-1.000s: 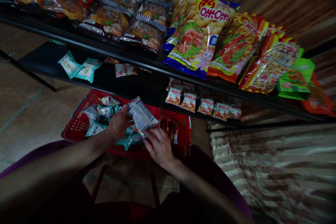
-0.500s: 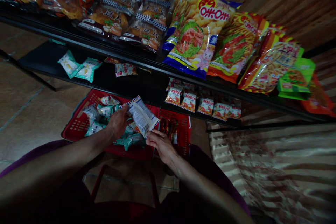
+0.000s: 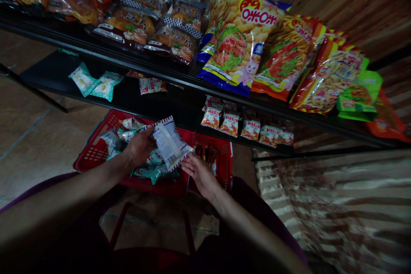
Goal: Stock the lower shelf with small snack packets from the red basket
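Observation:
A white snack packet (image 3: 170,144) with a striped edge hangs over the red basket (image 3: 84,158), its printed back facing up. My left hand (image 3: 140,146) grips the packet's upper left corner. At its lower right edge is my right hand (image 3: 199,172), fingers together and stretched out, touching or very near the edge. Under the packet, the basket holds several green and white packets (image 3: 160,173) and a few white ones (image 3: 111,140).
Small red and white packets (image 3: 230,123) line the lower black shelf (image 3: 128,98), with two green packets (image 3: 105,85) at its left. Large snack bags (image 3: 236,47) fill the upper shelf. A second red basket (image 3: 226,167) adjoins on the right.
The packet has turned and shifted slightly left with my left hand. My right hand's fingers have loosened and straightened at its lower edge.

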### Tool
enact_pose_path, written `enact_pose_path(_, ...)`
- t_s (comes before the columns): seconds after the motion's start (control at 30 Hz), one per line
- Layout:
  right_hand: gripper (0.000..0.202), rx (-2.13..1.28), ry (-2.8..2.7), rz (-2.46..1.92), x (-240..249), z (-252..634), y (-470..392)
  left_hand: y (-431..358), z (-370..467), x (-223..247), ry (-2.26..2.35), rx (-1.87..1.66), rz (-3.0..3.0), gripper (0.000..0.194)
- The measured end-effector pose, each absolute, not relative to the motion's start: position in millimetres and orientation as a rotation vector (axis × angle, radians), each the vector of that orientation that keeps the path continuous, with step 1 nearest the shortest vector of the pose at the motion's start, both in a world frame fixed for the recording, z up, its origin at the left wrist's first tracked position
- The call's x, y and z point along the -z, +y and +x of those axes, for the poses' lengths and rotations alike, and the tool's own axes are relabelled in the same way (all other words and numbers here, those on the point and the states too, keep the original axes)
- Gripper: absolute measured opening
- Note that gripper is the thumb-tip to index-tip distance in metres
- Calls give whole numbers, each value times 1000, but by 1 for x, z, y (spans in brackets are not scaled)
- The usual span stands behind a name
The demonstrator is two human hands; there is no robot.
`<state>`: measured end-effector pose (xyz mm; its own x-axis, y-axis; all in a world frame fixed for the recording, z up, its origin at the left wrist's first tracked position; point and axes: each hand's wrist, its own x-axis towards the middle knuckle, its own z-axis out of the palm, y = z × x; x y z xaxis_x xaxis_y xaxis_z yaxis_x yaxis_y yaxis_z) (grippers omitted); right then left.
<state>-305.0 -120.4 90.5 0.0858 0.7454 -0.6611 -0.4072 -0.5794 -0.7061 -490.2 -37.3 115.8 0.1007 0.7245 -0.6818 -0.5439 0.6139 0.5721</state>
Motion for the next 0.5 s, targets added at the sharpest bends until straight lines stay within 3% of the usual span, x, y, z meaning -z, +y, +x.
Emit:
enact_pose_path(0.23, 39, -1562, -480, -1478, -102, -287, -98, -51, -483, -109, 1078, -633, 384, 22)
enact_pose_path(0.5, 26, -1526, -396, -1552, -99, -290, -98, -64, -477, -100, 922, -464, 528, 42)
